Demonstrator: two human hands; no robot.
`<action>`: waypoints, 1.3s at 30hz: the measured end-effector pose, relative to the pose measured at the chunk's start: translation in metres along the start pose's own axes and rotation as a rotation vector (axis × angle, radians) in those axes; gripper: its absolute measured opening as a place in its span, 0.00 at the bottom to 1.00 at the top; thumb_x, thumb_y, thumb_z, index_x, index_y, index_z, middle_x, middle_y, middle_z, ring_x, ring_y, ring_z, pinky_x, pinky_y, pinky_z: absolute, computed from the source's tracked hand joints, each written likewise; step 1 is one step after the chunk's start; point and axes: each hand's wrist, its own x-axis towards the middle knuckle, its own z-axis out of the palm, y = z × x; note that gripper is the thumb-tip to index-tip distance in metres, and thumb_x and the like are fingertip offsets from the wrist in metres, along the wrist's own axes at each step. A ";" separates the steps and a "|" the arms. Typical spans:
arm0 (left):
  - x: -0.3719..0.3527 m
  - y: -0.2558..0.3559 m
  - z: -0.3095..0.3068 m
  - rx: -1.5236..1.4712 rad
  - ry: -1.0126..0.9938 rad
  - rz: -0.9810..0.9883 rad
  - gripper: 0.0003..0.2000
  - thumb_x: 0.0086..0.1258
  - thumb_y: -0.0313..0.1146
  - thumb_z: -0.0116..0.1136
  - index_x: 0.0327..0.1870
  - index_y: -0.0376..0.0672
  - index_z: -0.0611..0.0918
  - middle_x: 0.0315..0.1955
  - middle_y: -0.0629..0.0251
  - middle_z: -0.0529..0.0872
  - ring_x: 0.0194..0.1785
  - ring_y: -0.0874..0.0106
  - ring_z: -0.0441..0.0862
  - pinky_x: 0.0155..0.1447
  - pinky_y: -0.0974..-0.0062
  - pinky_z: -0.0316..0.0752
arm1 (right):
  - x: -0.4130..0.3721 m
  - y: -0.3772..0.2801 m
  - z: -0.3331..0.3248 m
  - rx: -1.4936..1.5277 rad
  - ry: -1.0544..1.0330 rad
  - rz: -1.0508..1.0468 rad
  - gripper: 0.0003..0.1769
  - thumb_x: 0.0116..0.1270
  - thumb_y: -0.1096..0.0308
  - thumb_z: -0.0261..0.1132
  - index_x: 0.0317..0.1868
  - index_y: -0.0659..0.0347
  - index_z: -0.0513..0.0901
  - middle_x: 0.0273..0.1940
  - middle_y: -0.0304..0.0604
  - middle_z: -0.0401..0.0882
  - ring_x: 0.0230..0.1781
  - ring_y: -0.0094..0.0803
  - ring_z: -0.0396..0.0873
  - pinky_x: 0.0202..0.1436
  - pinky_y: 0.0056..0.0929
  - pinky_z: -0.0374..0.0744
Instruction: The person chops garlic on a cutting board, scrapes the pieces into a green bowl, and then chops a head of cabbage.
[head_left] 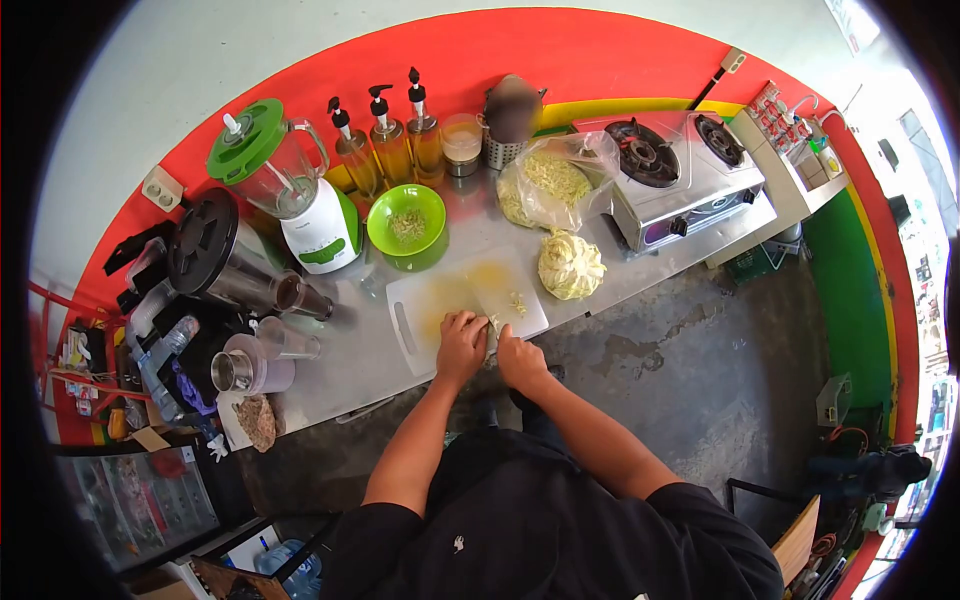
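Observation:
A white cutting board (408,322) with yellowish stains lies at the front of the metal counter. On its lower edge my left hand (462,346) rests with fingers curled together, pressing small pale vegetable pieces that mostly hide under it. Just to the right, my right hand (522,361) is closed round the handle of a knife (487,303), whose blade points away over the board and is hard to make out. A few chopped pale bits (517,303) lie right of the blade. Behind the board stands a green bowl (407,250) holding shredded bits.
A cabbage head (571,266) sits right of the board, near a plastic bag of shredded cabbage (557,180). A gas stove (690,185) stands farther right. Behind are a blender (318,228) and pump bottles (391,142); at left, a dark-lidded container (203,240) and cups.

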 end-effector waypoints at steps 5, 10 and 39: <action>-0.001 -0.002 0.000 -0.024 -0.010 0.010 0.07 0.67 0.27 0.64 0.44 0.42 0.86 0.41 0.62 0.82 0.51 0.56 0.77 0.58 0.58 0.71 | -0.006 0.000 -0.008 -0.022 0.013 -0.028 0.09 0.71 0.70 0.58 0.47 0.66 0.71 0.32 0.55 0.89 0.34 0.51 0.91 0.37 0.44 0.88; 0.000 -0.003 0.002 -0.038 0.004 0.002 0.07 0.66 0.27 0.64 0.44 0.41 0.85 0.42 0.61 0.83 0.51 0.55 0.77 0.58 0.58 0.72 | -0.010 -0.003 -0.003 -0.010 -0.023 -0.001 0.10 0.70 0.71 0.58 0.48 0.67 0.71 0.36 0.59 0.89 0.38 0.53 0.91 0.40 0.45 0.89; -0.001 -0.005 0.000 -0.061 -0.022 -0.014 0.08 0.66 0.26 0.63 0.45 0.40 0.84 0.44 0.59 0.84 0.51 0.52 0.77 0.58 0.58 0.73 | -0.001 -0.001 -0.009 0.031 -0.059 0.004 0.14 0.66 0.72 0.61 0.48 0.68 0.70 0.36 0.62 0.87 0.40 0.57 0.89 0.43 0.51 0.86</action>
